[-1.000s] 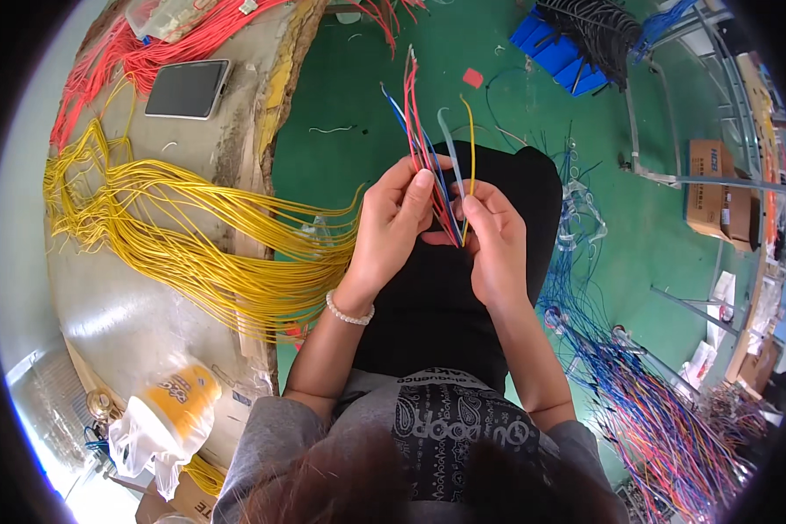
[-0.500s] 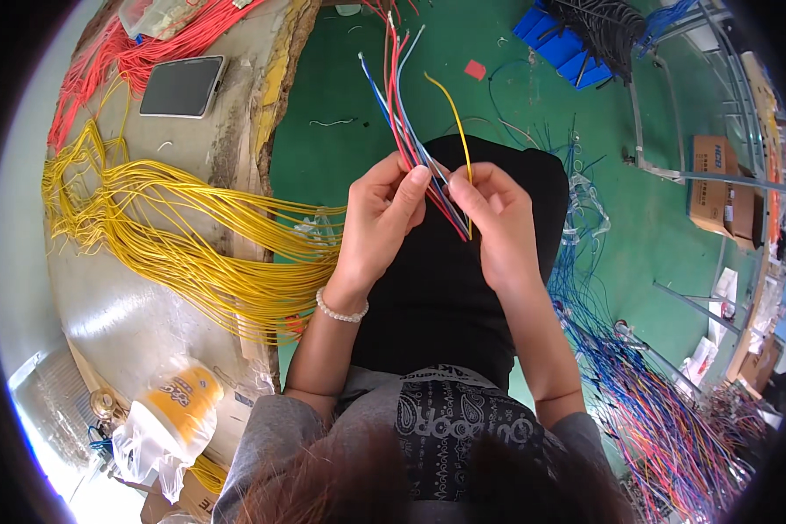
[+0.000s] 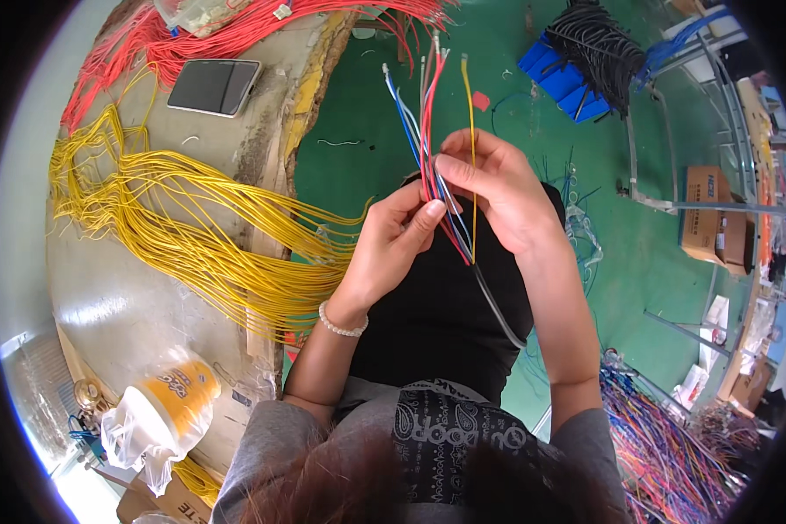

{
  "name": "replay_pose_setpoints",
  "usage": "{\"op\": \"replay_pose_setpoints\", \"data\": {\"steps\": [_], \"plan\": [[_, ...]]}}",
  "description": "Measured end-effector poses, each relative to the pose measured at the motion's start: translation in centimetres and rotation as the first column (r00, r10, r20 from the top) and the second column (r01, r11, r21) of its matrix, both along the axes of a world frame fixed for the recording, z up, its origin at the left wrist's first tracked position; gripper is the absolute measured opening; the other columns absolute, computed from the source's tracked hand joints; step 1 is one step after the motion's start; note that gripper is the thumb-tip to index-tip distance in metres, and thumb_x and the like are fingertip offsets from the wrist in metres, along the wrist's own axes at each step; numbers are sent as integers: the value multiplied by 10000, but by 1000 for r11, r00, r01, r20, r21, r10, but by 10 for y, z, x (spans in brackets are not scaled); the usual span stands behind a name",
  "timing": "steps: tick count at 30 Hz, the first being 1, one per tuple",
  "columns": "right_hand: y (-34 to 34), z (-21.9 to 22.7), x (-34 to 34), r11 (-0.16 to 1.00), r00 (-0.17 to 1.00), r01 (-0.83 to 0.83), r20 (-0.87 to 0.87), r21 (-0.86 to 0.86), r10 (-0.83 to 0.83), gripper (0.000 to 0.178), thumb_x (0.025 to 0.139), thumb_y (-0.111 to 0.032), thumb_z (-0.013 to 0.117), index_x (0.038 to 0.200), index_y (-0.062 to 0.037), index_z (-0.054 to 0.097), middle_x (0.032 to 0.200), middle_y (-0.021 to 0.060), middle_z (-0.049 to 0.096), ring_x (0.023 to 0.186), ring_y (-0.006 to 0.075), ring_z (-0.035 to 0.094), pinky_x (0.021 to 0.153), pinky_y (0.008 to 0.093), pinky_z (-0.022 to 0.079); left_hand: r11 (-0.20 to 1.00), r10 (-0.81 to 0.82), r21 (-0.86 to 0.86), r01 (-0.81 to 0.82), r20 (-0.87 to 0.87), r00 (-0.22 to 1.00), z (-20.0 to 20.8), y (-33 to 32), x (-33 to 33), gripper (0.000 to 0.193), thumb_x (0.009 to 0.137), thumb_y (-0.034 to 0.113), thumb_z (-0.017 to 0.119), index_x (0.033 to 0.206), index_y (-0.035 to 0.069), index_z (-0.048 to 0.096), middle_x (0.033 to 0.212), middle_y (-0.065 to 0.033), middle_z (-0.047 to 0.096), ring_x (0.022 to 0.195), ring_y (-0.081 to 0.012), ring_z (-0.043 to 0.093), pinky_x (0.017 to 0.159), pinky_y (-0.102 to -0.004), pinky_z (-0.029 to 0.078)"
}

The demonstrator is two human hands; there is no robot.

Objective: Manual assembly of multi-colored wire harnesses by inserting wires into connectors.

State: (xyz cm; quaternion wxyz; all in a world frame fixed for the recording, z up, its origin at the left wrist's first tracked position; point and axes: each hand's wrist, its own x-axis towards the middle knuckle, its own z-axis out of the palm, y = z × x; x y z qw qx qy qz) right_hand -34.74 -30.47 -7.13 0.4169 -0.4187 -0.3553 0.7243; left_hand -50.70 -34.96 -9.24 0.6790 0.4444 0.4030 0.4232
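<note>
multicore cable (image 3: pixel 496 304): centre of the frame, over the black trousers (image 3: pixel 419 319); its dark sheath runs toward the lower right, its loose cores fan upward.
left hand (image 3: pixel 391 249): thumb and forefinger pinched on the core group, red core (image 3: pixel 431 92) and blue core (image 3: pixel 400 105) among them, up and left of the sheath mouth.
right hand (image 3: pixel 511 196): higher in the frame, thumb tip against the group's right side; whether it grips a core there cannot be told.
yellow core (image 3: pixel 469 96): right of the left pinch, apart from the group at the top, crossing the right hand, which is nearer to it.
long axes: yellow core nearly upright; core group leaning to the upper left; both converge at the sheath mouth.
yellow wire bunch (image 3: pixel 218 201): left of the frame, well apart from the cable.
</note>
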Motion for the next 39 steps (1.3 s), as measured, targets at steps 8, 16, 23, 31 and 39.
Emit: {"op": "replay_pose_setpoints", "data": {"steps": [8,16,23,31,39], "plan": [[-19,10,-22,977,988,153,4,150,-156,188,815,-4,691,965,-25,581,904,44,630,854,109,596,801,229,467,958,287,39,-284,-107,952,10,2,-3,224,966,217,557,889,6,556,634,50,459,543,-20,393,474,-180,310],[-36,21,-37,933,956,266,57,242,-287,231,780,56,705,957,0,568,904,62,622,860,130,605,809,251,479,941,334,28,-338,92,938,30,12,-12,175,965,168,549,978,-2,587,608,68,431,486,-5,332,432,-173,240],[-39,29,-40,906,949,307,-21,291,-315,233,801,76,679,993,31,556,913,104,640,828,131,629,706,258,561,965,263,-59,-257,263,928,39,16,-19,154,947,135,577,1010,-3,605,623,73,447,488,-2,339,427,-175,231],[-35,34,-36,874,937,223,153,432,-314,314,787,63,692,1076,25,577,936,71,619,795,106,599,743,237,496,949,309,-22,-313,238,921,42,14,-18,101,919,119,614,925,31,564,601,70,429,457,-10,308,414,-189,201],[-15,30,-33,976,973,7,-222,-216,-56,278,938,-183,569,1147,0,578,968,37,629,838,96,595,757,251,490,962,257,54,-268,160,953,51,8,-21,138,877,126,677,908,31,581,675,36,564,511,0,404,455,-167,278]]}}
